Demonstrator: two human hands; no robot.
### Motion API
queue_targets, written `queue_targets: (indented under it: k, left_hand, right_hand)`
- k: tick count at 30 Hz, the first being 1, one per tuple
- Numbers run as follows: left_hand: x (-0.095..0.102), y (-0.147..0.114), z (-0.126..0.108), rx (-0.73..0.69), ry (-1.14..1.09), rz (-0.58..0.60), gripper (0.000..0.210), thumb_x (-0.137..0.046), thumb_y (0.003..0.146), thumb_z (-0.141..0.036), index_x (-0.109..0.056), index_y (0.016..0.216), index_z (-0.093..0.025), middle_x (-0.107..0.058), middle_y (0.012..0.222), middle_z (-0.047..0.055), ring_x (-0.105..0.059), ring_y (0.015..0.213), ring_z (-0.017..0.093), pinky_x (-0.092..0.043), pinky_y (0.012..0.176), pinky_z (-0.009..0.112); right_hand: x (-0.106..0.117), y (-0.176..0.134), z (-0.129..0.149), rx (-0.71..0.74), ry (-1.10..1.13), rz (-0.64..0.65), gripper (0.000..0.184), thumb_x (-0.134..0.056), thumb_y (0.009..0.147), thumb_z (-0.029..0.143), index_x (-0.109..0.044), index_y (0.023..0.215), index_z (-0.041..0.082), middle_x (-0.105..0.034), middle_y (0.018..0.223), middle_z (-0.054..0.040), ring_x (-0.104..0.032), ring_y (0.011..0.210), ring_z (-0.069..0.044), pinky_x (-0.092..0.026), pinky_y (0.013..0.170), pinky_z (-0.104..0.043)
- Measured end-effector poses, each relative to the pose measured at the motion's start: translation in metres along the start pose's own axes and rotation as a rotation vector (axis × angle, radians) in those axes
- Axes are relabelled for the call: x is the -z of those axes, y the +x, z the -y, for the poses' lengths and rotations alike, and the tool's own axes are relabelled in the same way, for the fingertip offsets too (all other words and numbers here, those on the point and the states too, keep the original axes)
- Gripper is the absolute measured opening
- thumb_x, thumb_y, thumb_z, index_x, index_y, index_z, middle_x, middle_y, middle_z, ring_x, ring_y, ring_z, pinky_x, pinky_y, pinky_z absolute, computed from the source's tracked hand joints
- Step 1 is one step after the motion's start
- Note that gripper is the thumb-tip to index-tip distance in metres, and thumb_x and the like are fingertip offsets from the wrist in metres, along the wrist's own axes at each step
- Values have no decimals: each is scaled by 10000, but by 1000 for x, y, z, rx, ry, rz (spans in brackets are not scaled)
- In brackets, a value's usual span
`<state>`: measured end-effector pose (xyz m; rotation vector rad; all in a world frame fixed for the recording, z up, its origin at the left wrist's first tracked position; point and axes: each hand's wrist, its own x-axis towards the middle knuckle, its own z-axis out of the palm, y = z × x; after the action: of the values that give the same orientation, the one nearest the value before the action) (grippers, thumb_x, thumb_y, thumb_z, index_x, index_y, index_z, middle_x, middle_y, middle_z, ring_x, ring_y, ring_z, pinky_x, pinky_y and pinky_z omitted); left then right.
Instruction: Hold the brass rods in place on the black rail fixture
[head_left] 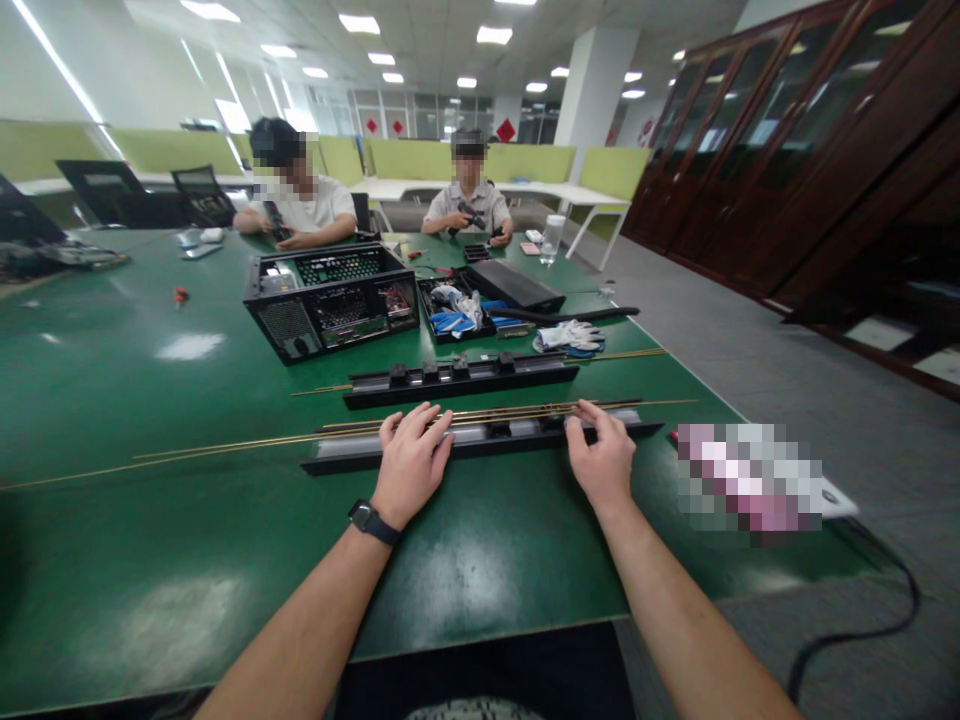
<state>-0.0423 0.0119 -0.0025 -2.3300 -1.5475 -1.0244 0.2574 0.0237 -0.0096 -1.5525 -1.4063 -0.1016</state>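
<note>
A long black channel-shaped rail [345,464] with a pale inner strip lies across the green table. Several thin brass-coloured rods [247,443] run along it and stick out past both its ends, much farther to the left. My left hand [412,450], with a dark watch at the wrist, rests over the rail and rods, its fingers stretched and slightly apart. Near the rail's right part, my right hand [602,455] has thumb and forefinger closed at the rods. Black blocks [499,427] sit in the rail between my hands. Just beyond lies a second rail [465,386] with several black blocks and rods.
Farther back are an open black computer case [330,305], a tray [430,312] of gloves, a flat black box [514,285] and more gloves [570,337]. A pixelated item [750,475] with a cable lies right. Two people [469,200] sit across the green table [187,570].
</note>
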Motion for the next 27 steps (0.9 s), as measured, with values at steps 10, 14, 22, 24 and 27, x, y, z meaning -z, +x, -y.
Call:
queue_targets:
  k: [10,14,22,24,27]
  left_hand:
    - [-1,0,1,1,-16,-13,324,-552,1022,-306,-659,1328,-285,-690,1355,102,-591,1340,293,-341,1130,538]
    - [-1,0,1,-1,-16,-17,322,-551,1023,-305,-660,1325,-281,-690,1355,104,-589,1341,292,-337,1134,535]
    - [0,1,0,0,-17,-13,320,-546,1025,-304,-659,1324,-281,-689,1358,105,-588,1343,289,-330,1137,534]
    - [0,1,0,0,-17,-13,320,-544,1027,-304,-658,1325,-280,-688,1358,105,-587,1344,288,-329,1137,533]
    - [0,0,0,-1,-16,-8,321,-542,1029,-306,-652,1329,-276,-685,1361,104,-582,1350,285,-324,1141,531]
  right_hand:
    - [1,-3,3,52,-13,88,360,-590,906,417,-708,1184,221,-761,1144,-97,-659,1137,-294,-410,1052,-506]
    - [1,-4,5,47,-24,85,377,-589,905,422,-702,1200,216,-765,1144,-92,-656,1145,-289,-392,1056,-499]
    - [-1,-4,4,44,-27,70,392,-595,905,421,-684,1220,204,-769,1131,-101,-661,1145,-298,-394,1047,-520]
    - [-2,-3,2,6,-26,48,407,-595,902,421,-676,1232,196,-770,1122,-107,-660,1152,-304,-400,1051,-527]
    - [-1,-1,-1,-46,-22,26,381,-602,895,420,-693,1194,202,-768,1118,-106,-668,1136,-303,-419,1051,-524]
